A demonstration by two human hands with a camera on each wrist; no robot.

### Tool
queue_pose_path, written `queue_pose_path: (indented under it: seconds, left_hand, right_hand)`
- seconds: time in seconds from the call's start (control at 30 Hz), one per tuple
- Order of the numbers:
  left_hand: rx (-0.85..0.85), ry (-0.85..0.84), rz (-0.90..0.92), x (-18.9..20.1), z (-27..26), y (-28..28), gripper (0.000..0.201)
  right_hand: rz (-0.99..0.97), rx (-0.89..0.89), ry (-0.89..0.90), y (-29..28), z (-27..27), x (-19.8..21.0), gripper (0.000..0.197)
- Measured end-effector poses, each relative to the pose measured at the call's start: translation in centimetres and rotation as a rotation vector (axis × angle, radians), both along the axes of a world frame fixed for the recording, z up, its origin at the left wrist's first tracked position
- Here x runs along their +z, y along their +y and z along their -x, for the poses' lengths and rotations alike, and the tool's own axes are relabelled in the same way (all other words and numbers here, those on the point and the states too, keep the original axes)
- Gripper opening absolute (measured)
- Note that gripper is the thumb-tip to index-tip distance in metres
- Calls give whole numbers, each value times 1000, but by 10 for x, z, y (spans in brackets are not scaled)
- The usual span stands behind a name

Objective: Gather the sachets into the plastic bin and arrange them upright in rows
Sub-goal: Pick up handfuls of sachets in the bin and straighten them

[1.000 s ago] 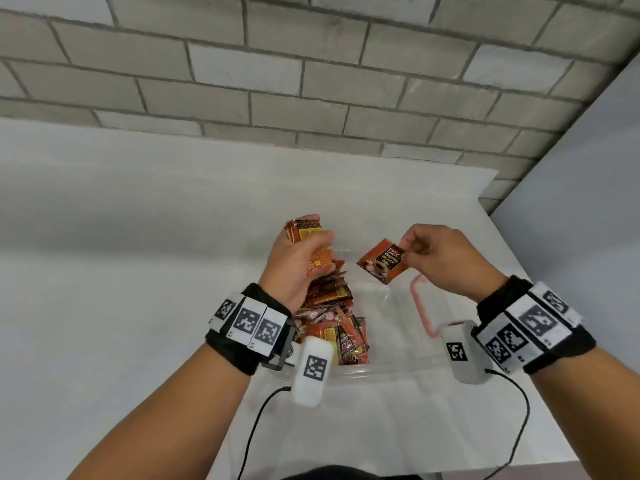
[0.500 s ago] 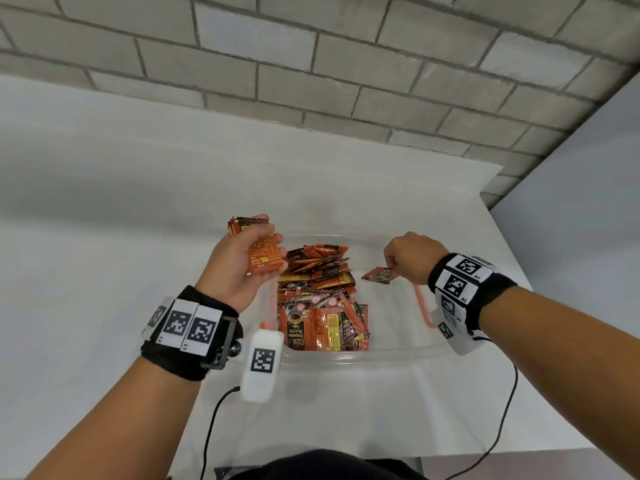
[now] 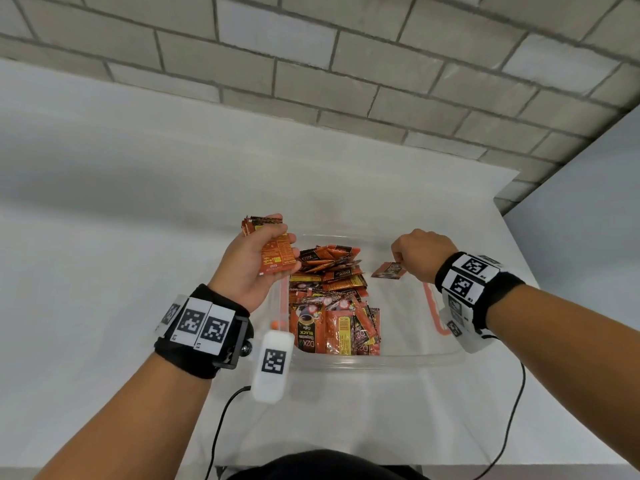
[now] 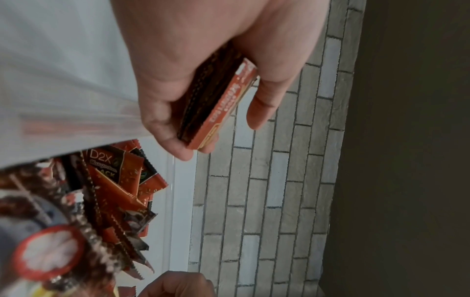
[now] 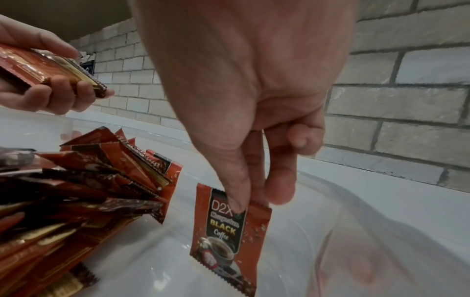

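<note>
Orange-red foil sachets [image 3: 332, 299] are packed along the left side of the clear plastic bin [image 3: 381, 358], at the centre of the head view, on the white desk [image 3: 104, 271]. One single sachet [image 5: 229, 231] is pinched at its top edge between the thumb and fingers of the right hand [image 3: 420, 254] and hangs upright over the bare floor of the bin, right of the pile. A squared stack of sachets [image 4: 216, 104] is gripped in the curled fingers of the left hand [image 3: 252, 261], raised just above the bin's left rim.

To do this step well, the single sachet would best be lowered straight down until its bottom edge meets the floor, then leaned against the standing ones so it does not topple; a row could be fed from the left-hand stack.

"D2X", "BLACK" and "Coffee" can be read on the pinched sachet; the line between them is blurred, possibly "Mangosteen". Square black-and-white coded markers are worn on both wristbands [image 3: 197, 323].
</note>
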State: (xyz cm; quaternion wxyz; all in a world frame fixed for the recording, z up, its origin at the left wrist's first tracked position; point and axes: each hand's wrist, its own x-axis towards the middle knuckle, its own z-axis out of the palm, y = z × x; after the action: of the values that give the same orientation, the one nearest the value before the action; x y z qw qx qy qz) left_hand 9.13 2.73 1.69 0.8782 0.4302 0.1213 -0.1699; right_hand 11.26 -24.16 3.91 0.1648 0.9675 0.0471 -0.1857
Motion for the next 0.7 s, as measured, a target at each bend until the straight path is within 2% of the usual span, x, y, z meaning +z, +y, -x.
queue_pose_path:
  seconds: [0.23, 0.4, 0.57, 0.7]
  left_hand:
    - [1, 4, -1, -2, 0, 0, 21]
    - [4, 5, 4, -2, -1, 0, 19]
    - [9, 11, 6, -4, -2, 0, 21]
    - [-7, 17, 11, -3, -1, 0, 9]
  right_hand:
    - [33, 15, 2, -1, -3, -2, 17]
    - [157, 50, -47, 7, -2, 2, 7]
    - [188, 52, -58, 12, 0, 6, 15]
    - [160, 2, -78, 10, -3, 7, 23]
